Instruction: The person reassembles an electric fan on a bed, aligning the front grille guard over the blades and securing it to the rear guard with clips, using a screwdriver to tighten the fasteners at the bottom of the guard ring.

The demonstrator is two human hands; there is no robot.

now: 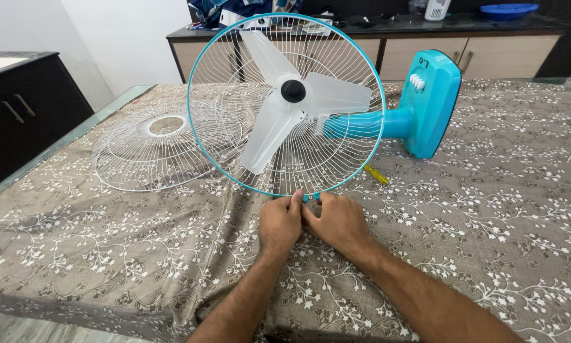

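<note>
Turquoise rim (200,60) of the fan guard (336,152): left hand (280,223) and right hand (340,222) pinch its bottom clip (306,198) together, seemingly mid-fastening; next calls for steady squeezing.

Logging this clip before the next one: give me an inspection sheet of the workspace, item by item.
Surface: table under a grey-brown floral cloth.
Job's things: teal table fan lying on its side, white blades exposed; teal guard ring upright around the rear grille.
Clutter: loose white front grille lying flat on the left; yellow tool handle under the ring.
Grippers: left hand and right hand pinch the ring's bottom edge together.
Cables: nothing seen.
Surroundings: dark cabinet left, sideboard behind, blue dish on it.
</note>
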